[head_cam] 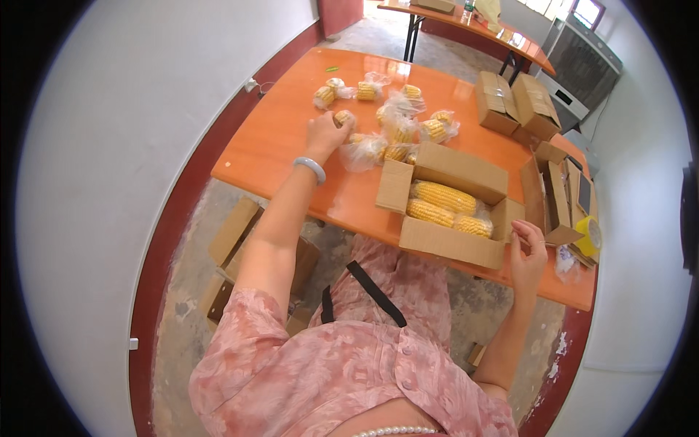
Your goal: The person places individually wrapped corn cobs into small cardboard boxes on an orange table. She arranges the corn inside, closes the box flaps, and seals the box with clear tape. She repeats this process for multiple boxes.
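My left hand (326, 135), a pale bangle at its wrist, has thumb and fingers around a short piece of corn (344, 117) on the orange table. Just right of it lie several more corn pieces in clear plastic bags (401, 131). In front of me stands a cardboard box (452, 242) with its flaps spread. Inside it are two longer corn cobs (445, 198) and a shorter corn piece (473, 225), wrapped in clear plastic. By the box's right flap, my right hand (528, 248) is loosely curled with nothing visible in it; whether it touches the flap I cannot tell.
At the right stand an open carton (549, 196), a yellow tape roll (588, 236) and a phone (584, 194). Two taped cartons (516, 104) sit farther back. More cardboard boxes (235, 235) are on the floor at left. A second table (469, 24) stands beyond.
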`<state>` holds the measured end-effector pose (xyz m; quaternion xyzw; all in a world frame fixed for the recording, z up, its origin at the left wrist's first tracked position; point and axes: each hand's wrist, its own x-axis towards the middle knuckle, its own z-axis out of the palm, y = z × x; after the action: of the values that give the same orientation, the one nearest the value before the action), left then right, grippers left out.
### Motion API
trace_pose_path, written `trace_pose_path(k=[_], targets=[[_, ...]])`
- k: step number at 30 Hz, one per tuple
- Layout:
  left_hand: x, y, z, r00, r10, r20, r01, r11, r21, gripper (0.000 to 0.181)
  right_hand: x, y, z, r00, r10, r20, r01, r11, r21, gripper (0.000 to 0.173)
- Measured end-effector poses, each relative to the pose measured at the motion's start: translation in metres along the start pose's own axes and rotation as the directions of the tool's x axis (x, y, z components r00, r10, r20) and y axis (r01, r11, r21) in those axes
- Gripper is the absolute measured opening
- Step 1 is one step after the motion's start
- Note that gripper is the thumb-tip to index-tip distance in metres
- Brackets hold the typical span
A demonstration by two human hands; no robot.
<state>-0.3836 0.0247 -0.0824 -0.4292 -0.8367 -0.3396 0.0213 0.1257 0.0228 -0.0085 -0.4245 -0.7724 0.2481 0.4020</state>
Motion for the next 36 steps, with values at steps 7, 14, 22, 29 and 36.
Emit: trace_pose_path(k=[7,14,22,29,36], targets=[[-0.002,-0.032,0.006,0.991,-0.127,0.052,0.134,0.829,-0.543,0.058,-0.002,-0.019,0.004,0.999,-0.025,-0.032,0.026,1.0,0.018,0.018],[-0.071,0.04,-0.074,0.964,-0.087,0.253,0.256,0.021,-0.967,0.047,0.01,-0.064,0.035,0.993,-0.118,-0.004,0.117,0.978,0.17,0.018],[-0.114,0.083,-0.086,0.978,0.158,0.133,0.09,0.255,-0.963,0.047,0.017,-0.054,0.031,0.99,-0.09,-0.107,0.115,0.959,0.258,0.021],[-0.037,0.02,-0.038,0.977,0.034,0.209,0.167,0.484,-0.859,0.054,0.0,-0.006,-0.005,0.956,0.119,-0.269,-0.048,0.965,0.258,0.024],[-0.048,0.061,-0.046,0.977,0.101,0.189,0.12,0.473,-0.873,0.057,-0.011,-0.01,0.005,0.966,0.191,-0.175,-0.127,0.938,0.324,0.024]])
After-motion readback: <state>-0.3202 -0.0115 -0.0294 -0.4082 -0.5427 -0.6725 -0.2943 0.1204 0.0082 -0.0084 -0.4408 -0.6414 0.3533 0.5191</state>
